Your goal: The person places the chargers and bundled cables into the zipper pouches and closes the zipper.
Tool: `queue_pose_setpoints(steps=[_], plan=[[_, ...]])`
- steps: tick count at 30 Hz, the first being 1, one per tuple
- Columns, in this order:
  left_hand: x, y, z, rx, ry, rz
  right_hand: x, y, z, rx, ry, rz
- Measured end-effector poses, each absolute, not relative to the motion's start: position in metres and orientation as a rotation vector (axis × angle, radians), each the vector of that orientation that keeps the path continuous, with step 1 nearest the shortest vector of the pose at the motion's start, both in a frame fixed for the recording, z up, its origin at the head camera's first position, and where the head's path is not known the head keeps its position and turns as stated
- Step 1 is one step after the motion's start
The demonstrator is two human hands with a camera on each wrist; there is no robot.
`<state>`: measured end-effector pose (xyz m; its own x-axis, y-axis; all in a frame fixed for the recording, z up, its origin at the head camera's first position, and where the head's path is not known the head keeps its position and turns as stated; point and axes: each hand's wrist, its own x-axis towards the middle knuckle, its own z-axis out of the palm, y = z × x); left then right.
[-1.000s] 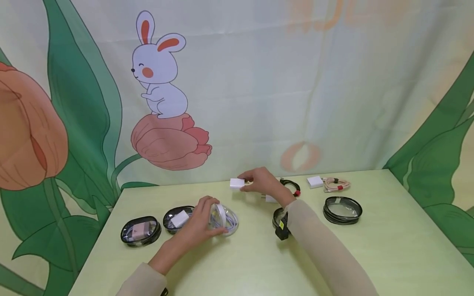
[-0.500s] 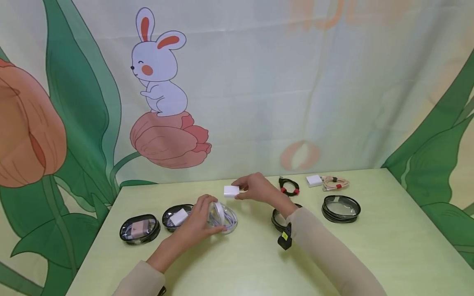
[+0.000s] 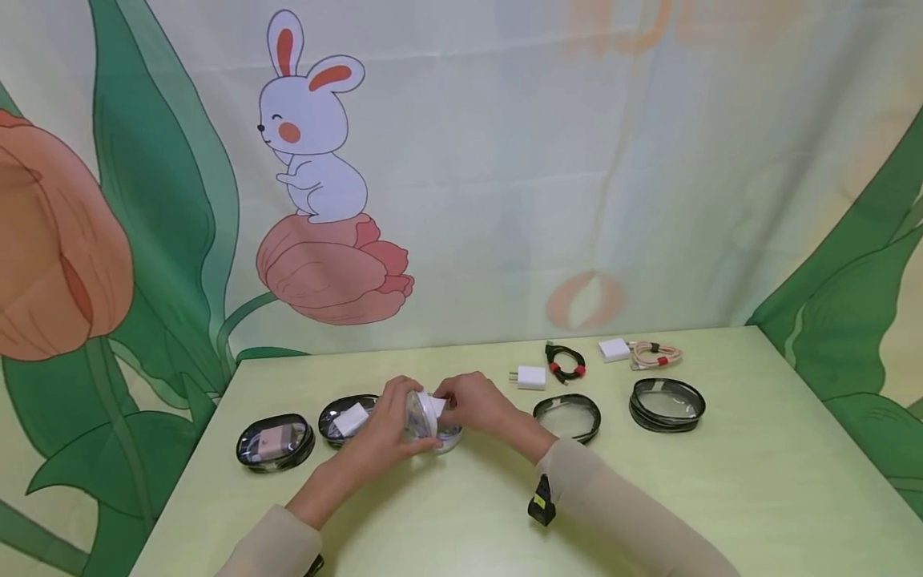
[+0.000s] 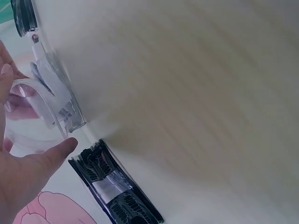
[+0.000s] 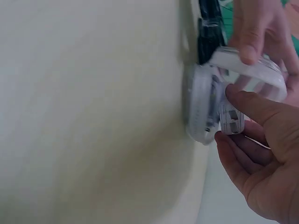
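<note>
In the head view my left hand (image 3: 385, 429) grips the clear lid (image 3: 429, 415) of a round, white-rimmed case and holds it tilted up. The case's base (image 5: 198, 105) stands on the table, with a pale coiled cable partly visible inside. My right hand (image 3: 477, 401) pinches a white charger plug (image 5: 232, 120) between thumb and fingers. The plug is at the case's opening, beside the raised lid. Its face with two ports shows in the right wrist view. In the left wrist view, the left thumb lies along the edge of the lid.
Two black-rimmed cases with chargers inside, one pink (image 3: 276, 442) and one white (image 3: 351, 419), stand left. Two more black-rimmed cases (image 3: 667, 422) stand right. Behind them lie a white charger (image 3: 532, 377), a black cable (image 3: 566, 373), another charger (image 3: 614, 349) and a pink cable (image 3: 656, 356).
My right hand has brought the white charger plug left and down from the back of the table to the opening of the case. The left hand keeps holding the lid up.
</note>
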<state>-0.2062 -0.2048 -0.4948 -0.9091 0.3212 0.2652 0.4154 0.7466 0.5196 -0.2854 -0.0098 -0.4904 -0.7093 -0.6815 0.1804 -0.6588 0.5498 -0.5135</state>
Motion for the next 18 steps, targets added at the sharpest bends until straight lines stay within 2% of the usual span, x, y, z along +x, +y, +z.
queue_pose_setpoints(steps=[12, 18], plan=[[-0.208, -0.203, -0.494, -0.594, -2.768, -0.892, -0.285, -0.010, -0.492, -1.064, 2.706, -0.898], [-0.207, -0.205, -0.494, -0.599, -2.793, -0.879, -0.289, 0.004, -0.484, -1.128, 2.514, -0.921]])
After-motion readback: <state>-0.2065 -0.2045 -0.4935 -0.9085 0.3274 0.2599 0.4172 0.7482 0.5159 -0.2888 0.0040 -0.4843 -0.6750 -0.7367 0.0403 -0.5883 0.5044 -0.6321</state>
